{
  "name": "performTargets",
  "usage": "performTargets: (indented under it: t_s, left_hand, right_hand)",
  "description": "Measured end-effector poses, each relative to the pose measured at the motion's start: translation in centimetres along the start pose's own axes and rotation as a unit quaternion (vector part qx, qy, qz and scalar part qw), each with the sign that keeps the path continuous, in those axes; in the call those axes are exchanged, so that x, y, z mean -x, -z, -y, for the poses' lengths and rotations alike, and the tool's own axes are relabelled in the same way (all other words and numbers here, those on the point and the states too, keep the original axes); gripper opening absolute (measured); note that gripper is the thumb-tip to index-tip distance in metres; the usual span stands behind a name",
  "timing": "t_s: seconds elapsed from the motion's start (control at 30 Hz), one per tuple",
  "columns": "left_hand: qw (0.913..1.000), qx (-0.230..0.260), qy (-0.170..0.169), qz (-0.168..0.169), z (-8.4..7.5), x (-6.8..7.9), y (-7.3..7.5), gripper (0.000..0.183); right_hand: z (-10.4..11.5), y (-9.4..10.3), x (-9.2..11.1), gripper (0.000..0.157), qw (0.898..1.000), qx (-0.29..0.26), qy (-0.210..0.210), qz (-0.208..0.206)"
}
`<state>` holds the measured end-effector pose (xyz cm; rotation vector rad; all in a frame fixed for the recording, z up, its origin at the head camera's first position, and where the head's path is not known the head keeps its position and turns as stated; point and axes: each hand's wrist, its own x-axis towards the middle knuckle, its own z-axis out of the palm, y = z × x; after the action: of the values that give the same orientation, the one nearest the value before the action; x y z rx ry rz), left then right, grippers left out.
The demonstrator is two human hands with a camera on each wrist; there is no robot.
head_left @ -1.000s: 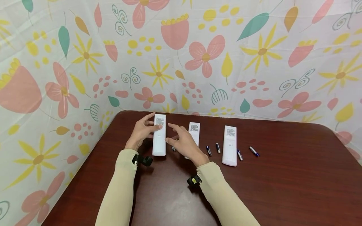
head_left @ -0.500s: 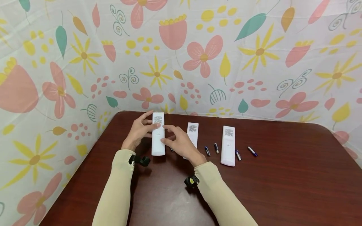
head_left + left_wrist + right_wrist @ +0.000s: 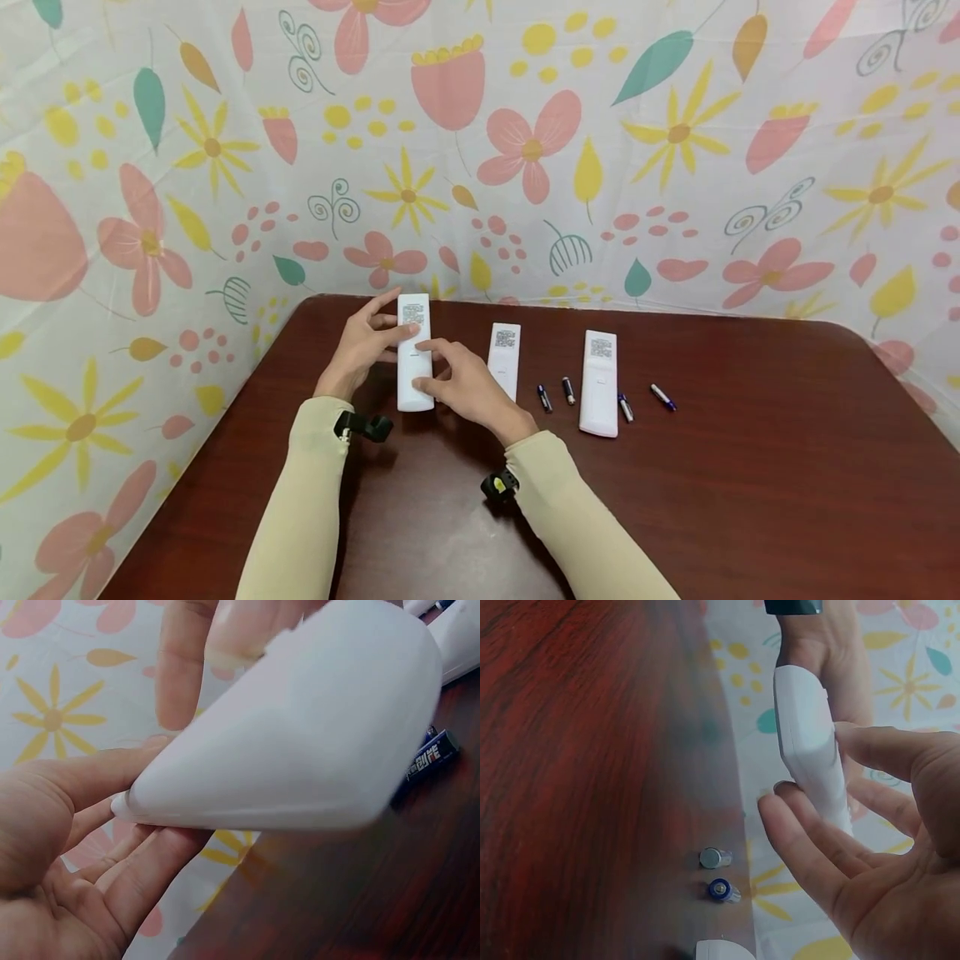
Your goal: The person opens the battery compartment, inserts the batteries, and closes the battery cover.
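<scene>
My left hand (image 3: pixel 358 346) grips a white remote control (image 3: pixel 415 371), held tilted above the table with its back and printed label facing me. The left thumb lies across the label, with the other fingers behind and along the left edge. My right hand (image 3: pixel 468 383) is at the remote's right side. Its thumb touches the lower back, on the battery cover, and its index fingertip is a little higher. In the right wrist view, the right fingers (image 3: pixel 802 840) spread around the remote's edge. The left wrist view shows the remote's lower end (image 3: pixel 330 727) close up, its cover in place.
Two more white remotes lie face down on the dark wooden table (image 3: pixel 712 500): one in the middle (image 3: pixel 506 358), one farther right (image 3: pixel 599 383). Several batteries lie near them, including one by the middle remote (image 3: pixel 544 398) and one at far right (image 3: pixel 663 397). A patterned cloth (image 3: pixel 480 167) hangs behind.
My right hand has moved left from beside the remote until its thumb and index finger touch the back. My left hand keeps its hold. The head view has shifted slightly.
</scene>
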<state>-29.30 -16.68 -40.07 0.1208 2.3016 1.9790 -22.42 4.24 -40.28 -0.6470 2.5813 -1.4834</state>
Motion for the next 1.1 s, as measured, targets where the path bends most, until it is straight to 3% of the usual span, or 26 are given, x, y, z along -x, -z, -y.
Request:
performTargets:
  t_s: [0.3,0.67,1.1]
  left_hand:
    - [1.0000,-0.001,-0.003,0.000,0.03,0.05,-0.30,0.074]
    - [0.9999,-0.010,-0.010,-0.001,0.10,0.01,-0.51,0.073]
    - [0.9997,-0.009,-0.024,-0.005,0.09,-0.17,-0.91,0.074]
  right_hand:
    - [-0.02,-0.22,0.09,0.043,1.000,0.003,0.002,0.001]
    - [0.19,-0.57,0.14,0.040,0.998,0.053,0.004,-0.015]
    - [0.42,-0.72,0.31,0.040,0.998,0.049,-0.006,-0.027]
